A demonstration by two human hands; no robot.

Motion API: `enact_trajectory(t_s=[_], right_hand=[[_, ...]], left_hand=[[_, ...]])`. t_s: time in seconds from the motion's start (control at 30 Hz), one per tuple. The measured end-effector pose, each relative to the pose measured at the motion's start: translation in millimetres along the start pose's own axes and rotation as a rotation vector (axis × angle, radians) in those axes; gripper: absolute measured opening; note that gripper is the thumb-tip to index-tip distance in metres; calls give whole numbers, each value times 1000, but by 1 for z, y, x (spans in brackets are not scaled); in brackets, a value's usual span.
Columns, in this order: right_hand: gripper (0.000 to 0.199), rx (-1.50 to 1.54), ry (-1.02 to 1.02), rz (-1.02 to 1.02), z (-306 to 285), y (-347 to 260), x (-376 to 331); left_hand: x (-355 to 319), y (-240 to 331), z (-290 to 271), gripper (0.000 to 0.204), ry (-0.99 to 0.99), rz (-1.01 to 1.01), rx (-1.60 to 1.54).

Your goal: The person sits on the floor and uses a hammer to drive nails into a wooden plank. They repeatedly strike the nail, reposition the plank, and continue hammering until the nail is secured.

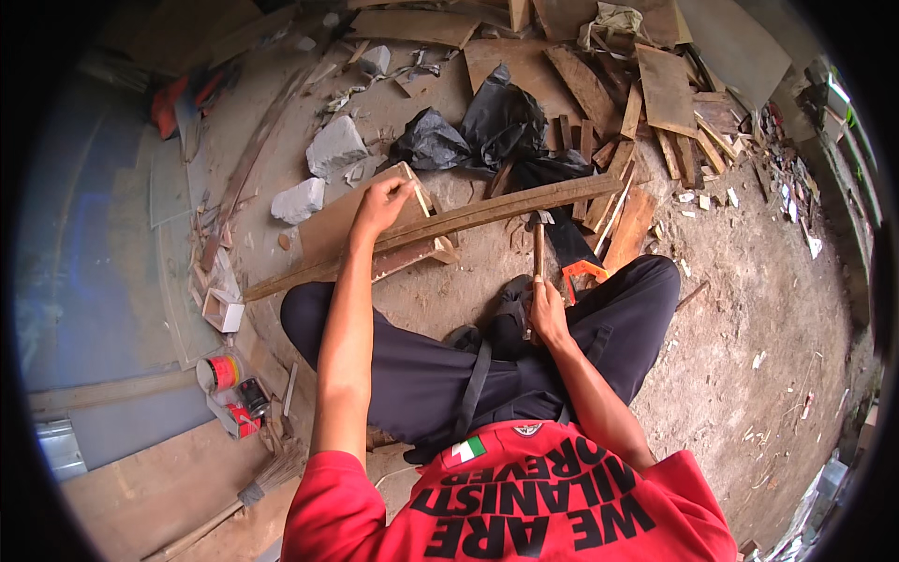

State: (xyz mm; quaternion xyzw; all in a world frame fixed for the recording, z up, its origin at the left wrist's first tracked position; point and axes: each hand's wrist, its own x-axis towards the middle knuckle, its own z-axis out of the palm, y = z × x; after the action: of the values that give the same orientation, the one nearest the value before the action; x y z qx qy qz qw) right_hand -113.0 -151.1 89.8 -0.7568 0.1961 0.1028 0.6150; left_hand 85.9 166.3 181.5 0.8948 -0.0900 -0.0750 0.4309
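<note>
A long wooden beam [510, 205] lies slantwise in front of me, its near left end beside my left knee. Beneath it is a piece made of boards [342, 222], with a pale edge and a reddish-brown lower side. My left hand [382, 204] is closed above the beam and the pale board edge; whatever its fingers pinch, if anything, is too small to make out. In my right hand [547, 309] is a hammer [538, 245], gripped by its wooden handle. The hammer's head is up, close to the beam's near side. An orange tool [584, 270] lies by my right knee.
Black plastic sheeting [506, 117] and white blocks [335, 148] lie beyond the beam. Scrap boards [667, 89] are heaped at the far right. Cans [223, 372] and a small white box [223, 310] stand at left, near glass-like sheets [103, 262].
</note>
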Motion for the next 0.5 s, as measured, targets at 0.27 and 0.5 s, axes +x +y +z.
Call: enact_trajectory(t_s=[0.27, 0.5], right_hand=[[43, -27, -59, -107, 6, -12, 7], [31, 61, -92, -162, 10, -23, -9]], left_hand=[[-46, 4, 60, 61, 127, 170, 435], [-26, 6, 49, 54, 137, 64, 290]])
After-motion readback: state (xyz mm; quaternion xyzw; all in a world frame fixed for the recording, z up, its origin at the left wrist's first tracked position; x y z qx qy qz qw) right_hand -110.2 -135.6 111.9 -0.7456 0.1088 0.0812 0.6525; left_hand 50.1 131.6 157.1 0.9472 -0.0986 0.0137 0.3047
